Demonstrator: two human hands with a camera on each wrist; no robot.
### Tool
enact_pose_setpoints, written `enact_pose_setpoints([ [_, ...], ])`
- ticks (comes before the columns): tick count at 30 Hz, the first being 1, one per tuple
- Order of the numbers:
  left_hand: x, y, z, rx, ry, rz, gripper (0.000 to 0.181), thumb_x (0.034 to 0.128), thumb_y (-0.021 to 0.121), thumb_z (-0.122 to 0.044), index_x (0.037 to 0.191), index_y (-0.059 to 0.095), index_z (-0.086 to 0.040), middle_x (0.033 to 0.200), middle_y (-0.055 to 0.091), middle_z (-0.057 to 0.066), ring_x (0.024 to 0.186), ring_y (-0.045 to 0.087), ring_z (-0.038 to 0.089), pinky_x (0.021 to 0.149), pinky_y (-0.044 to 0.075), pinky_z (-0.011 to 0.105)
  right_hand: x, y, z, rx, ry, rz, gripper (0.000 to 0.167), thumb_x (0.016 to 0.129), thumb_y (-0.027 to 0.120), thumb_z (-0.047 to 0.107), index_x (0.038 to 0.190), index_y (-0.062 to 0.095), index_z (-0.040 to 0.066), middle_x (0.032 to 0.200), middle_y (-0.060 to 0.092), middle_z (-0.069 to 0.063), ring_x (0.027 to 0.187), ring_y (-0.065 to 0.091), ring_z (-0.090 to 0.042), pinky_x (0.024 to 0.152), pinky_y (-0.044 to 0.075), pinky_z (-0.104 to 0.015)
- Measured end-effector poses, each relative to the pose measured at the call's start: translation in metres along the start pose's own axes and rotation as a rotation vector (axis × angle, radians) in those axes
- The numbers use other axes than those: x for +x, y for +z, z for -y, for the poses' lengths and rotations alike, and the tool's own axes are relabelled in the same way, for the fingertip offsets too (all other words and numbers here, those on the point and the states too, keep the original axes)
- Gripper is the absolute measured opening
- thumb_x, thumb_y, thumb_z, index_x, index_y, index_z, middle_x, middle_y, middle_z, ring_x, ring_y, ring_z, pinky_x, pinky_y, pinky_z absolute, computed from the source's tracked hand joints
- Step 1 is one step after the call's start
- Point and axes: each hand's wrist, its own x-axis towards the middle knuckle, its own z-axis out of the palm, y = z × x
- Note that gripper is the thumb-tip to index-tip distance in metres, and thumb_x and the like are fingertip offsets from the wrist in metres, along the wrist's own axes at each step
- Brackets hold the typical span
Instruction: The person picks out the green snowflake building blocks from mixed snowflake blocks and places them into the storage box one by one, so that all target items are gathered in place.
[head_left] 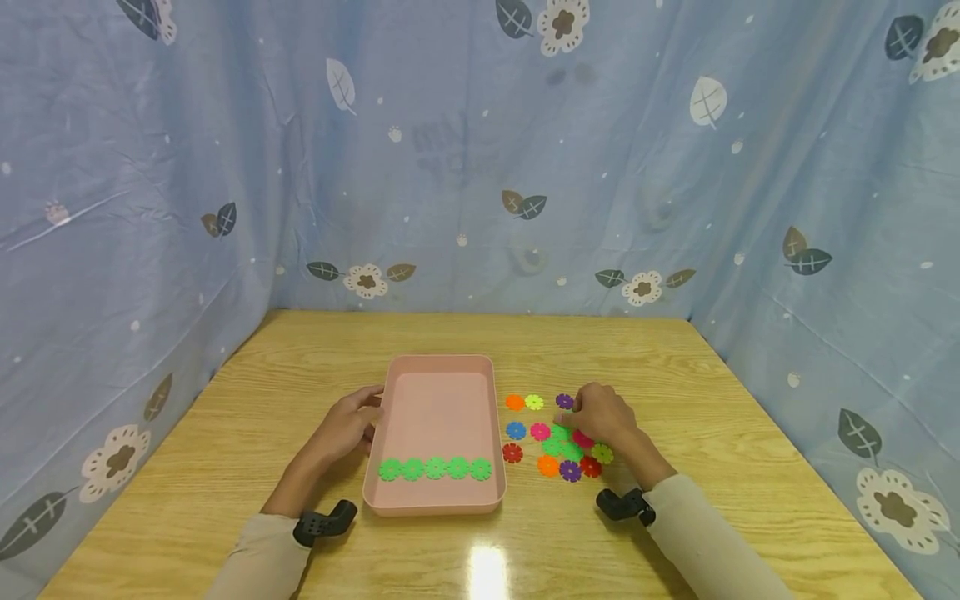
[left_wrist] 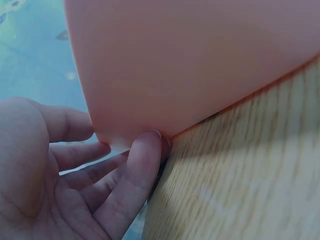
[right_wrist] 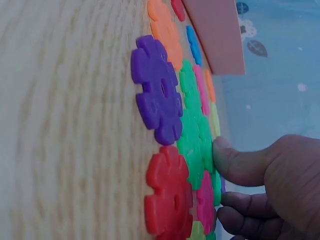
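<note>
In the head view a pink tray point(head_left: 442, 383) lies on the table, with a row of several green flower-shaped discs point(head_left: 436, 468) along its near side. My left hand point(head_left: 347, 427) rests its fingertips against the tray's left side. In the left wrist view its thumb point(left_wrist: 142, 162) lies by the tray's corner. To the right of the tray, my right hand point(head_left: 606, 414) reaches down over a group of coloured discs. Its thumb and fingertips are at a green disc point(right_wrist: 216, 189), partly hidden; whether they pinch it is unclear.
Loose discs lie between the tray and my right hand: orange point(head_left: 514, 402), blue point(head_left: 516, 431), red point(head_left: 512, 453), pink point(head_left: 540, 432) and purple point(head_left: 570, 471) among them. A blue patterned curtain point(head_left: 465, 167) hangs behind and beside the wooden table point(head_left: 300, 358).
</note>
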Motion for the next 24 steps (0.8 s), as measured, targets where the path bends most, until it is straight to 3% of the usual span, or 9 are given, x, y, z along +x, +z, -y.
enact_pose_setpoints([
  [8,-0.0004,-0.0001,0.0002,-0.002,0.001,0.005,0.052,0.1057,0.043,-0.013,0.155,0.035,-0.001,0.137,0.052,0.026,0.071,0.068,0.028,0.060,0.061,0.040,0.0001,0.0022,0.0012,-0.008,-0.009,0.015,0.032,0.088,0.080,0.034,0.076,0.069,0.007,0.060,0.052,-0.002,0.049,0.044,-0.014,0.044,0.030,-0.025],
  [15,0.0002,-0.0004,0.0006,-0.007,0.006,0.010,0.052,0.1055,0.043,-0.012,0.155,0.034,-0.001,0.137,0.051,0.026,0.070,0.067,0.028,0.059,0.061,0.039,0.0006,0.0029,-0.0009,-0.015,0.001,0.009,0.033,0.087,0.081,0.034,0.089,0.069,0.003,0.072,0.058,-0.003,0.058,0.050,-0.017,0.050,0.038,-0.028],
  [24,-0.0001,-0.0001,0.0007,-0.028,0.009,0.009,0.052,0.1048,0.043,-0.012,0.155,0.035,0.000,0.138,0.051,0.027,0.070,0.068,0.028,0.060,0.061,0.040,-0.0030,0.0055,-0.0059,0.076,-0.032,-0.053,0.033,0.086,0.083,0.027,0.096,0.064,0.003,0.087,0.063,-0.007,0.071,0.055,-0.021,0.061,0.048,-0.032],
])
